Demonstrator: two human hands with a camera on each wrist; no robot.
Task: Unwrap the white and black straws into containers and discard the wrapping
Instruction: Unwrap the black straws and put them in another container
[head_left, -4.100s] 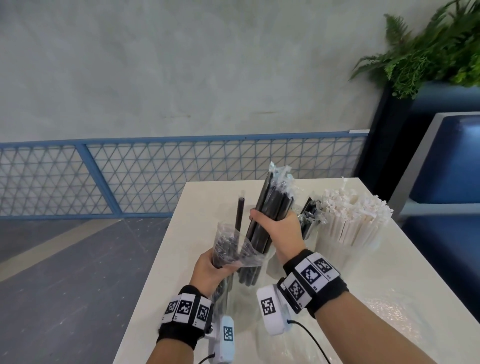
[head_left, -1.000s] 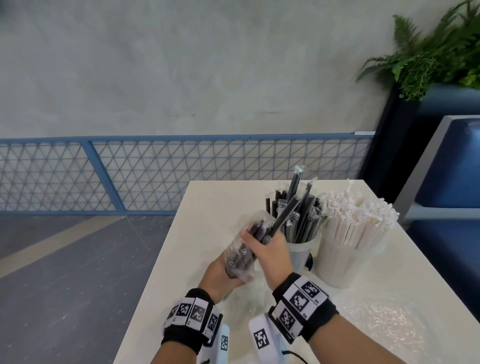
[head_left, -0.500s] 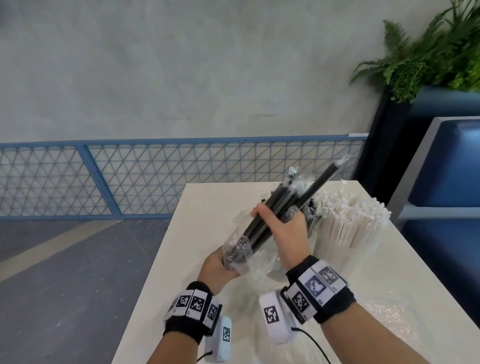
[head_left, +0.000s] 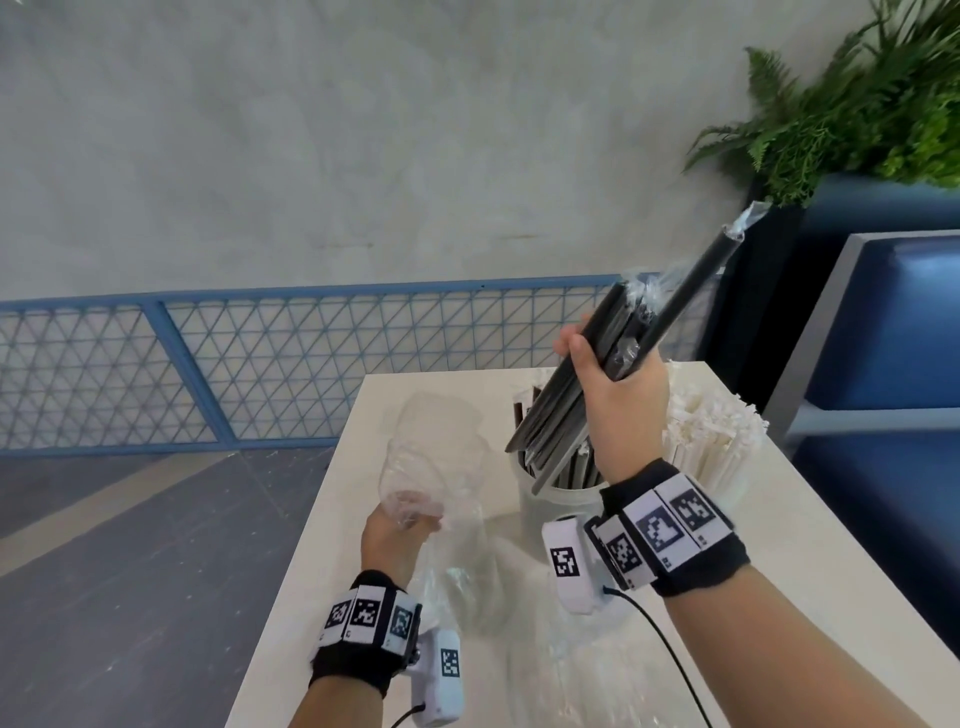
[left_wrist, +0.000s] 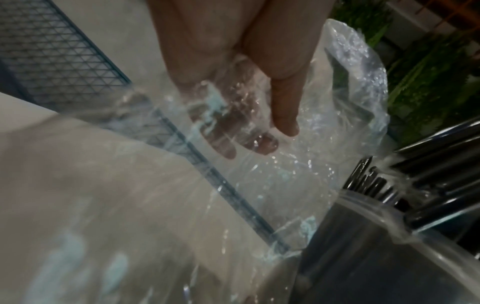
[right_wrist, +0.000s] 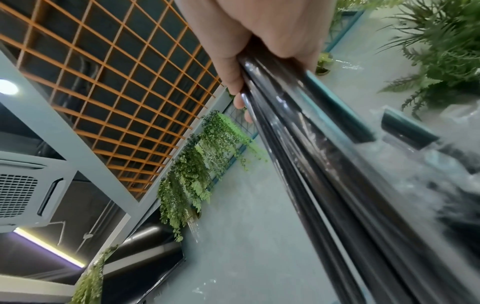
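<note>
Two bare hands are raised above the pale rectangular tabletop (head_left: 332, 519). The right hand (head_left: 618, 395) has its fingers and thumb wrapped round a slanted bundle of long black straws in thin clear sleeves (head_left: 608, 364), their upper ends pointing up and away to the right and their lower ends hanging over the mouth of a translucent round plastic container (head_left: 550, 506) that already has black straws standing in it. That container stands near the tabletop's far edge, with a second round container packed with white paper-wrapped straws (head_left: 711, 441) just beside it toward the right edge. The left hand (head_left: 395, 535) pinches a crumpled, empty clear plastic wrapping bag (head_left: 431, 457) between thumb and fingers, held up over the left side of the tabletop; the wrist view shows the fingers (left_wrist: 262, 142) through the film. More clear plastic film (head_left: 571, 670) lies flat on the tabletop near its near edge.
</note>
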